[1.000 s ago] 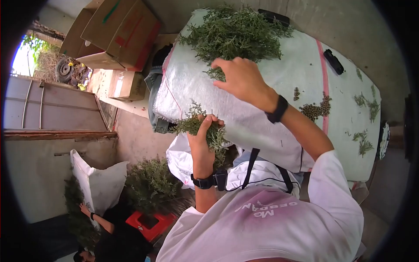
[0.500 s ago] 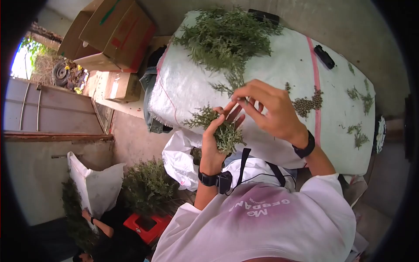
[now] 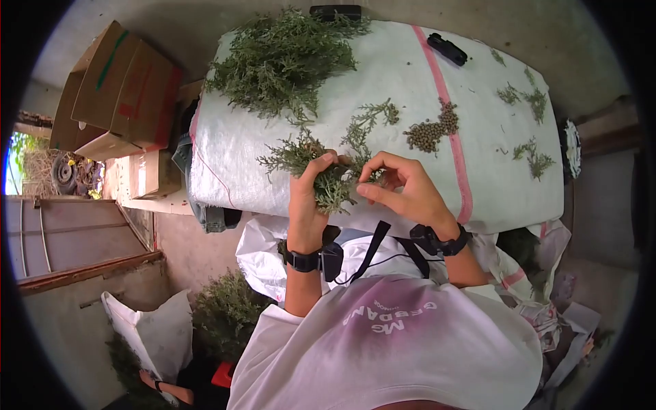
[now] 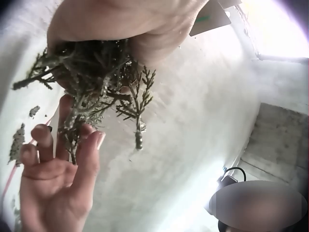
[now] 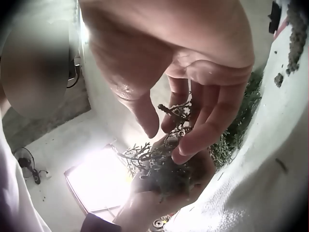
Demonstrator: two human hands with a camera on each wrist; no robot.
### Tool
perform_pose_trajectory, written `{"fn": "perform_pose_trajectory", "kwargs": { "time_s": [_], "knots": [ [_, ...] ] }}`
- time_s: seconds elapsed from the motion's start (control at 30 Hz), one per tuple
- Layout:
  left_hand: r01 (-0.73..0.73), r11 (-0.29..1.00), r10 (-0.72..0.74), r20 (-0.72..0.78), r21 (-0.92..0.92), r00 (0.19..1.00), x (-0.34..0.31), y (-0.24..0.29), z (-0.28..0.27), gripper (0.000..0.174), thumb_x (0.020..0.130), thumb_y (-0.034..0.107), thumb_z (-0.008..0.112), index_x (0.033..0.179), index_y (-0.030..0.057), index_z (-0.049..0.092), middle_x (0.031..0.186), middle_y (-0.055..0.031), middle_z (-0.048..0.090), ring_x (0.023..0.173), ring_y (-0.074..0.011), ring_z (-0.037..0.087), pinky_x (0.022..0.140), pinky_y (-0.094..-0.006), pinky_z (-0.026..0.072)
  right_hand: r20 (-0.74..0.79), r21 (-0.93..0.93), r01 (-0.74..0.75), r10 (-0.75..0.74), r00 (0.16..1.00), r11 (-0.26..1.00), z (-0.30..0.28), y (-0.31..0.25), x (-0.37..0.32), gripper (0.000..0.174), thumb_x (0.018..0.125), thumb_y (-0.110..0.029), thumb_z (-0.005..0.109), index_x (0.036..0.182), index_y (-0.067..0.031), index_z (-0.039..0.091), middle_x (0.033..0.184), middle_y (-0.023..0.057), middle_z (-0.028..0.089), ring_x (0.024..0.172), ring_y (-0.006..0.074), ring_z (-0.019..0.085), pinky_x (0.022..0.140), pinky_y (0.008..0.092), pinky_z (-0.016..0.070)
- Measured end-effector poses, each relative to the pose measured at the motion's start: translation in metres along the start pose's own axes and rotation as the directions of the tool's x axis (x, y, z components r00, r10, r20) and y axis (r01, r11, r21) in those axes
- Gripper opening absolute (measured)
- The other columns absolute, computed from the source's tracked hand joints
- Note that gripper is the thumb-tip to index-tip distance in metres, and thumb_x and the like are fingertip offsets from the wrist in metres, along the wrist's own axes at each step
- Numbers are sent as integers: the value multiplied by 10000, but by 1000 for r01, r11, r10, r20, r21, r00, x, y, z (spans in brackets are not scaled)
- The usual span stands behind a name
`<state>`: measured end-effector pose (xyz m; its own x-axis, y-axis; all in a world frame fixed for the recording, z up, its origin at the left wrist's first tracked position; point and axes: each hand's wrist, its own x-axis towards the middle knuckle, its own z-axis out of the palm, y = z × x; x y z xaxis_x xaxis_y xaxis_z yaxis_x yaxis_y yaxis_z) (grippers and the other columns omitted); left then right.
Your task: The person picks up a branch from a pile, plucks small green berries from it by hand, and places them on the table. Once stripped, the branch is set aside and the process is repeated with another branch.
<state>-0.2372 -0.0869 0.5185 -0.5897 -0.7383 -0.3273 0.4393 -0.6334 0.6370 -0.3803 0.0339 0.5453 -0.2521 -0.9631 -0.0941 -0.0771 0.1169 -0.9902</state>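
My left hand (image 3: 307, 205) grips a small bunch of green conifer sprigs (image 3: 331, 191), thumb laid over the stems, at the near edge of a white woven sack (image 3: 516, 195). Close beside it on the right, my right hand (image 3: 417, 195) has its fingers and thumb curled about a thin sprig (image 5: 179, 112) at the bunch. In the left wrist view, leafy tips (image 4: 140, 96) hang below the left palm, and the right thumb and fingers surround one stem. A larger heap of sprigs (image 3: 280, 65) lies on the sack beyond the left hand.
Small round brown balls (image 3: 430, 134) lie clustered by the sack's pink stripe. Loose sprigs (image 3: 533, 160) and a black object (image 3: 447, 49) lie to the right. Cardboard boxes (image 3: 130, 102) stand at left. Below them, another person's arm (image 3: 171, 389) is by a white bag (image 3: 157, 328).
My right hand has come back from the heap to the bunch in my left hand, a sprig now at its fingers. The left hand keeps its grip. The head view has shifted right.
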Motion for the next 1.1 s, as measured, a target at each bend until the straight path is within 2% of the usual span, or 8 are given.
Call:
{"fn": "perform_pose_trajectory", "kwargs": {
  "time_s": [0.1, 0.33, 0.53, 0.63, 0.73, 0.8, 0.93, 1.1],
  "knots": [
    [7, 1000, -8, -44, -25, 999, -1, -2, -5, 196, 856, 69, 673, 996, 37, 540, 740, -14, 500, 684, -154, 556, 621, -282, 474, 11, -26, -30, 30, 999, 999, 4, -3, 0, 189, 860, -114, 743, 994, -31, 639, 846, -3, 660, 685, 46, 610, 598, 190, 464],
    [117, 985, -115, 22, -123, 993, 3, -6, -7, 225, 891, 135, 667, 1058, 11, 583, 725, -9, 506, 725, -155, 564, 636, -297, 469, -93, -240, 89, -114, 989, 967, 19, -9, 1, 152, 809, -72, 757, 940, -49, 682, 942, 13, 695, 641, 70, 585, 563, 224, 465],
    [279, 952, -276, 36, -131, 960, -1, 7, 11, 176, 905, 87, 630, 1057, 3, 610, 953, -106, 678, 901, -204, 668, 773, -334, 561, 27, -332, 240, -246, 969, 912, 21, -7, 6, 226, 744, -56, 790, 896, -63, 623, 800, 8, 588, 556, 90, 511, 516, 251, 405],
    [209, 978, -209, 178, 16, 962, 10, 0, -26, 259, 898, 33, 571, 1150, 32, 512, 1081, -187, 667, 929, -269, 690, 727, -350, 598, 133, -288, 174, -141, 981, 942, 10, -14, 10, 263, 748, -82, 799, 946, -59, 628, 987, 58, 651, 589, 102, 554, 553, 243, 454],
    [143, 983, -139, -43, 115, 989, 1, 7, -8, 295, 874, 14, 582, 1160, 22, 510, 978, -157, 672, 875, -249, 683, 705, -346, 588, 234, -385, 200, -114, 966, 901, -12, -20, 10, 301, 755, -103, 806, 1009, -51, 654, 1217, 101, 646, 644, 105, 608, 600, 238, 507],
    [87, 991, -73, -133, 103, 988, -3, 11, 1, 275, 843, -33, 626, 1110, -15, 564, 920, -105, 660, 809, -197, 670, 700, -309, 566, -11, -372, 76, -86, 996, 925, -25, -31, 6, 339, 768, -112, 802, 1078, -67, 671, 1220, 96, 648, 682, 104, 632, 626, 243, 516],
    [-120, 939, 152, -75, 323, 986, -8, 4, 10, 296, 831, -20, 654, 1117, 2, 580, 936, -76, 657, 818, -142, 642, 763, -286, 534, -151, -110, -98, 81, 985, 989, -16, -48, 7, 356, 793, -109, 790, 1127, -72, 674, 1133, 77, 682, 734, 125, 668, 642, 254, 522],
    [-70, 810, 150, -91, 582, 985, -8, 1, 8, 187, 802, 18, 701, 973, -8, 631, 827, -12, 658, 755, -89, 603, 693, -251, 489, -239, -479, 4, -135, 962, 878, -5, -34, 7, 199, 850, -59, 722, 1048, -45, 712, 748, 47, 696, 643, 96, 636, 592, 236, 493]
  ]
}}
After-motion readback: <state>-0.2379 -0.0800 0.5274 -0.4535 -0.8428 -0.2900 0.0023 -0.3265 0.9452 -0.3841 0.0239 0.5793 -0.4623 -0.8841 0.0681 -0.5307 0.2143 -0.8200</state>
